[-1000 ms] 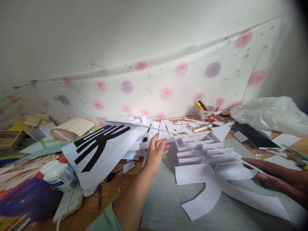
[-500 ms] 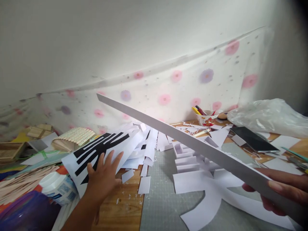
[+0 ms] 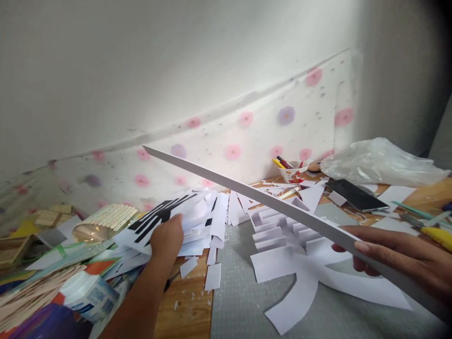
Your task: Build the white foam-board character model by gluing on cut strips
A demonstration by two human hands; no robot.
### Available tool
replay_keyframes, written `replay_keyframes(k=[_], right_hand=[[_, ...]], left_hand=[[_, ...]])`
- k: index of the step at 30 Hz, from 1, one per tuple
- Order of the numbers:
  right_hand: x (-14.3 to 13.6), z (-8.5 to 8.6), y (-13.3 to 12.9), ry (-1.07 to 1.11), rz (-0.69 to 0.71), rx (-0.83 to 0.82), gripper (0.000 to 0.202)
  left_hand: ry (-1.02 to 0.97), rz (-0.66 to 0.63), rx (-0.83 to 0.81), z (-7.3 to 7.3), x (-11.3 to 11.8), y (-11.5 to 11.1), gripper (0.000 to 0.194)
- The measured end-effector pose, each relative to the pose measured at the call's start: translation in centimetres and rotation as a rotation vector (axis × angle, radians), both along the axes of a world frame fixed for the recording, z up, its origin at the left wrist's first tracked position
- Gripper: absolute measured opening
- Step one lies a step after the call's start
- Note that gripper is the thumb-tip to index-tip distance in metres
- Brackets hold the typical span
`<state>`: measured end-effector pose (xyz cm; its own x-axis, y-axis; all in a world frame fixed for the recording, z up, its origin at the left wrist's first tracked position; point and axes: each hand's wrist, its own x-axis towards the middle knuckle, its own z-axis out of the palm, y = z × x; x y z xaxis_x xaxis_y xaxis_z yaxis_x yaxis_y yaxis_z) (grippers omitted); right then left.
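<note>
The long strip (image 3: 282, 206) looks like stiff white paper or thin card, smooth and matt, and the cut-out shape (image 3: 305, 270) with its upright walls has the same flat, chalky finish. The printed sheet (image 3: 157, 217) is smooth paper with dull black ink. The cutting mat (image 3: 235, 301) appears to be plastic, grey and low in sheen; the tabletop (image 3: 187, 310) is grained wood with a slight gloss. The bag (image 3: 381, 162) is clear, crinkled, shiny plastic, the phone (image 3: 356, 194) dark and glassy, the bottle (image 3: 88, 296) smooth white plastic. The flowered sheeting (image 3: 212, 165) looks like thin, wrinkled plastic, against a matt wall (image 3: 176, 66).
</note>
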<state>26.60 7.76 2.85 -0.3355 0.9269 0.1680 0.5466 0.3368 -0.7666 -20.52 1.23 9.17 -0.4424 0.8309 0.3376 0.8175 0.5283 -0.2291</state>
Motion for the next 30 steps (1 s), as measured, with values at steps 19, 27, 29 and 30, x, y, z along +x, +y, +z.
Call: replay_keyframes(k=[19, 27, 29, 30], right_hand=[[-1.2, 3.2, -1.4, 0.054, 0.325, -0.22, 0.047], [-4.8, 4.5, -2.8, 0.05, 0.559, -0.315, 0.045], [-4.6, 4.1, -2.4, 0.058, 0.646, -0.326, 0.041], [-4.2, 4.0, -2.1, 0.038, 0.686, -0.315, 0.04]], left_hand=[[-1.384, -0.876, 0.131, -4.1, 10.7, 3.3, 0.057], [-2.115, -0.89, 0.559, -6.7, 12.5, 2.7, 0.03], [-2.085, -0.872, 0.659, -6.3, 12.4, 2.7, 0.029], [-2.064, -0.851, 0.705, -6.0, 12.2, 2.8, 0.031]])
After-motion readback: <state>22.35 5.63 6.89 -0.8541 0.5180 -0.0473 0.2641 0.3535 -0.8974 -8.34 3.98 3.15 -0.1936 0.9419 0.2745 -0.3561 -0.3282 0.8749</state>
